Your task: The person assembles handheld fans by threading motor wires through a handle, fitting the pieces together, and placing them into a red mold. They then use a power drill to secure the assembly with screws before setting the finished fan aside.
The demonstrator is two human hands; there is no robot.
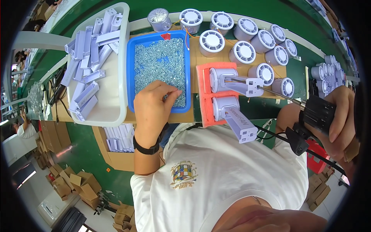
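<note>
My left hand (pixel 152 102) is over the near part of a blue tray (pixel 188 77) full of small silver screws (pixel 158 58). Its thumb and fingers are pinched together; whatever is between them is hidden. My right hand (pixel 342 120) grips a black electric screwdriver (pixel 319 114) at the right. Its long metal bit points left, reaching the open handle (pixel 251 88) of a pale lilac handheld fan. That fan body (pixel 224 79) and a second one (pixel 226 107) lie on a red padded holder (pixel 206 115). The second fan's handle (pixel 241 125) sticks out over the table edge.
A white bin (pixel 123 77) at the left holds several lilac handle shells (pixel 87 92). Several round fan heads (pixel 244 52) with thin wires stand on cardboard behind the holder. Below the table is an open carton (pixel 116 154) of more shells. A black cable (pixel 326 158) trails at the right.
</note>
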